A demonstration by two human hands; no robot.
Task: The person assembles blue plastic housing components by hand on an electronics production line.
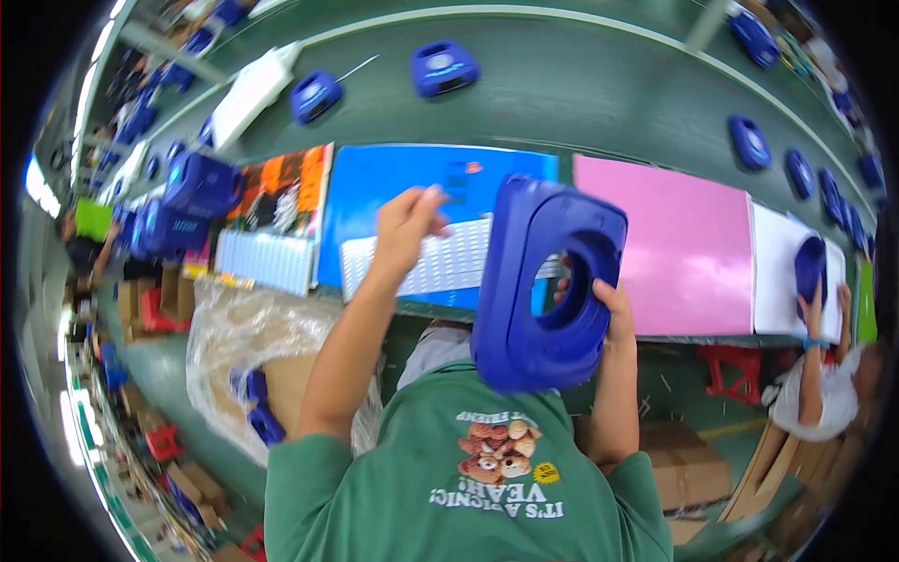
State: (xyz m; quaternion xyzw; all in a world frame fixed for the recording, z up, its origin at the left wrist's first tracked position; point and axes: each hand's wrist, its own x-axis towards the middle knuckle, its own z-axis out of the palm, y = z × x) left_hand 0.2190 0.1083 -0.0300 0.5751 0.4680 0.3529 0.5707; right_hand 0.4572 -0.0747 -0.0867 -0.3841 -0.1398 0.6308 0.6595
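My right hand (614,314) grips a large blue plastic housing (506,281) by the rim of its round opening. The housing is held up on edge in front of my chest, tilted. To its left, my left hand (409,225) is raised over the blue mat (375,187) with fingers curled together and slightly blurred. Whatever it may pinch is too small to make out. Below that hand lies a white sheet (412,258) with rows of small pale pieces, partly hidden by the housing.
A pink mat (665,244) covers the bench to the right. Stacked blue housings (197,183) stand at the left, near a pale blue sheet (267,260). More housings (445,67) sit on the green conveyor (581,89). A plastic-lined carton (300,375) is lower left; a co-worker (815,393) sits at right.
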